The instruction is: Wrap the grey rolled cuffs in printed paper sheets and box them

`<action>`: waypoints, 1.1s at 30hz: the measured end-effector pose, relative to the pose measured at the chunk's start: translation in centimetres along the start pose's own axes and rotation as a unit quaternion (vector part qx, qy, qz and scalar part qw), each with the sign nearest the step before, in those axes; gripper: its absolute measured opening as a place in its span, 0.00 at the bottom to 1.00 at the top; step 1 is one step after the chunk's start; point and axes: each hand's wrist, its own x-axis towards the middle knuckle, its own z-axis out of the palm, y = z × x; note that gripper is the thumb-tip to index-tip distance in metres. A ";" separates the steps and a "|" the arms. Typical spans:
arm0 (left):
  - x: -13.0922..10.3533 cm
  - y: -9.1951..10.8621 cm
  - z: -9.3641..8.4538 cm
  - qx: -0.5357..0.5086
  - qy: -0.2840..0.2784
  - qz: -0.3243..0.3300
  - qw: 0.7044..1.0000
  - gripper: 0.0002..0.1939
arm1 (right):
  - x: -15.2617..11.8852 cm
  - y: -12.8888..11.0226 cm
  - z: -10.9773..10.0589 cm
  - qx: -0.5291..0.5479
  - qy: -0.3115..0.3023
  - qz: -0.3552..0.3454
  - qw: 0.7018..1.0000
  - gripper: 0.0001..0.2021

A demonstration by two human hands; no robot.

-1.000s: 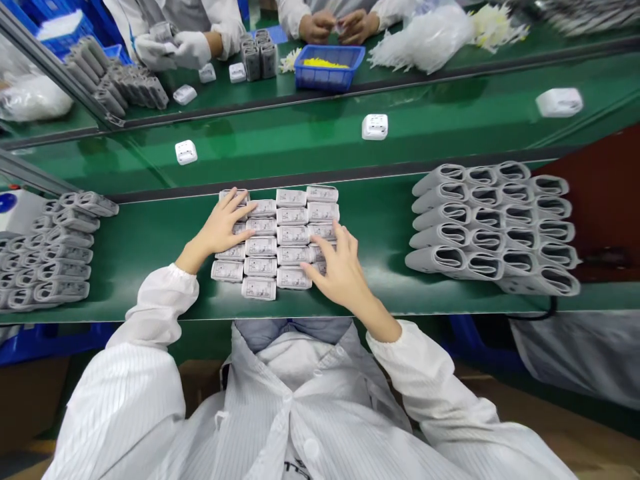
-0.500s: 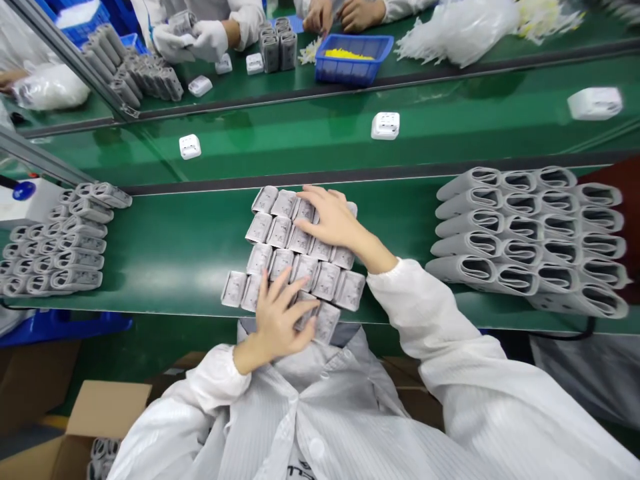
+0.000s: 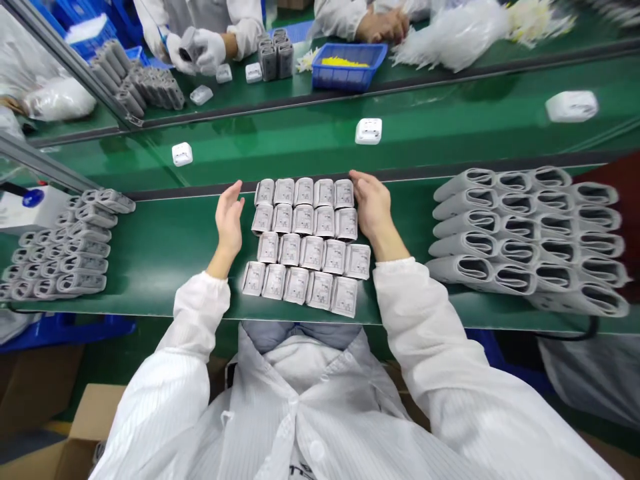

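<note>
Rolled grey cuffs (image 3: pixel 311 253) with printed faces lie in four rows on the green bench in front of me. The two far rows line up closely; the near rows are a little staggered. My left hand (image 3: pixel 230 219) stands on edge at the left of the far rows, fingers stretched out, with a gap between it and the cuffs. At the right end of those rows, my right hand (image 3: pixel 373 205) is held with fingers extended, against or very near the end cuffs. Neither hand grips anything.
Stacked grey cuffs (image 3: pixel 505 230) stand at the right and more cuffs (image 3: pixel 75 247) at the left. White devices (image 3: pixel 369 131) sit on the green strip (image 3: pixel 275 150) beyond. Across it, co-workers' hands (image 3: pixel 203 50) work near a blue basket (image 3: pixel 345 77) of yellow pieces.
My hands have left the tops of the cuffs and moved apart to either side of the far rows. The cuffs now lie in straighter rows. The white devices have shifted left.
</note>
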 end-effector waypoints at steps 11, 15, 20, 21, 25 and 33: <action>6.0 -6.8 4.9 -0.203 0.044 -0.111 0.972 0.29 | 1.1 0.1 3.6 0.037 -0.022 0.020 0.999 0.26; 5.6 -6.6 4.4 -0.213 0.063 -0.124 0.967 0.28 | 1.5 0.6 3.7 0.003 -0.044 0.000 0.999 0.24; 4.1 -5.6 2.0 -0.041 0.066 -0.065 0.995 0.29 | 0.4 0.7 1.3 -0.103 -0.023 -0.055 0.993 0.26; 3.7 -5.3 1.3 0.034 0.064 -0.048 0.996 0.29 | -0.2 0.6 0.6 -0.156 -0.019 -0.069 0.985 0.25; 2.7 -4.0 -0.4 0.284 -0.031 -0.024 0.958 0.29 | -2.8 -0.2 -1.4 -0.326 -0.041 -0.119 0.937 0.19; 2.4 -3.4 -0.5 0.241 -0.084 0.021 0.967 0.33 | -4.8 -2.4 -1.4 -0.364 -0.090 -0.082 0.923 0.28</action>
